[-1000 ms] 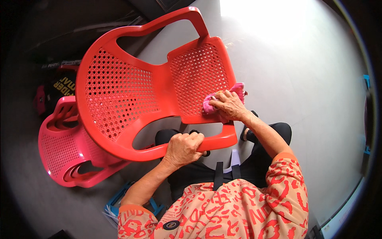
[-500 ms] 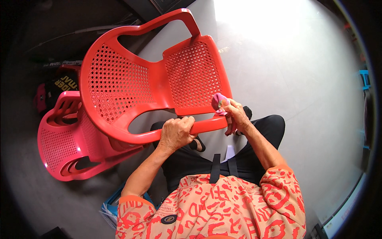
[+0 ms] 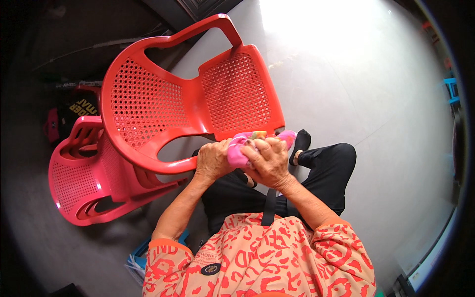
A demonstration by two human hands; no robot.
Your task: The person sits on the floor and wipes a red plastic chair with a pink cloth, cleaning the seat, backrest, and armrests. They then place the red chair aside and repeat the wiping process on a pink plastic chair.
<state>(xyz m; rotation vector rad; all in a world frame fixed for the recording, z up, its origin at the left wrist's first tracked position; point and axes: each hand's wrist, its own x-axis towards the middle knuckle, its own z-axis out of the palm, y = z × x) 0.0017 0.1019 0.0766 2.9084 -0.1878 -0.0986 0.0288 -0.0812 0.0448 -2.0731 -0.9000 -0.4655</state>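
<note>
In front of me is a red plastic armchair (image 3: pixel 195 99) with a perforated backrest and seat, its back toward the left. My left hand (image 3: pixel 213 159) is wrapped round its near armrest. Close beside it, my right hand (image 3: pixel 267 158) grips a bunched pink cloth (image 3: pixel 240 153) with patches of other colours, pressed over the front part of the same armrest. That end of the armrest is hidden under the cloth and fingers.
Pink plastic chairs (image 3: pixel 76 180), stacked together, stand left of the red chair. Behind them lies a black bag (image 3: pixel 79 106) with yellow print. A blue item (image 3: pixel 141 257) is by my left elbow. Blue stools (image 3: pixel 451 89) show at the far right. The floor (image 3: pixel 396 163) is grey.
My right hand has brought the cloth leftward from the armrest's front corner to beside my left hand. The left hand keeps its hold, and the red chair has barely shifted.
</note>
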